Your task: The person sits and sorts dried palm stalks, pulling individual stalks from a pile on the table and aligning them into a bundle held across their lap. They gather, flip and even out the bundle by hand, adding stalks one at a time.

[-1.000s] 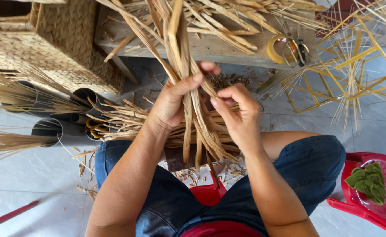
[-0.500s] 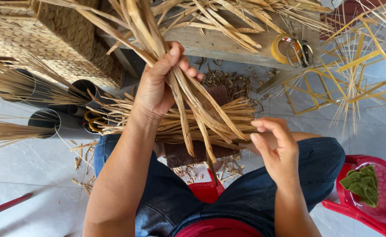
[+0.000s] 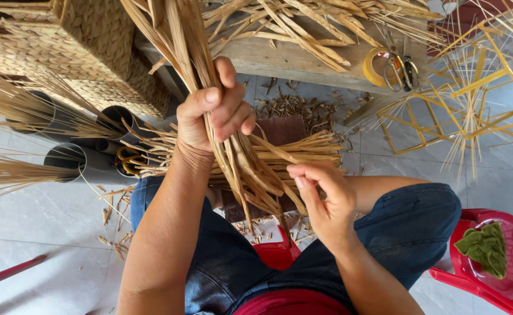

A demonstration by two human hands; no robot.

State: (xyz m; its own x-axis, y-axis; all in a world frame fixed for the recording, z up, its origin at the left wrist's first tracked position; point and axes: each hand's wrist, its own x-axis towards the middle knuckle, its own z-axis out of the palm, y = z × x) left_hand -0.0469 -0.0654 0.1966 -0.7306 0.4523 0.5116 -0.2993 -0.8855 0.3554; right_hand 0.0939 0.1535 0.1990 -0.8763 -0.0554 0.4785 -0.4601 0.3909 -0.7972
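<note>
Left hand: the left hand [image 3: 213, 114] is clenched round a bundle of dried reed strips [image 3: 233, 157], now lifted higher than a second ago.
Right hand: the right hand [image 3: 320, 195] has let go of the bundle and pinches one strip's end.
Meaning: likely sorting single strips.
Surroundings: woven basket [image 3: 64, 46] far left; scissors [image 3: 399, 67] on the worktop [image 3: 291, 58].

Left hand [image 3: 214, 111] raised, fingers curled in a tight fist, right hand [image 3: 320, 195] lower, fingertips pinched, forearms bare.
</note>
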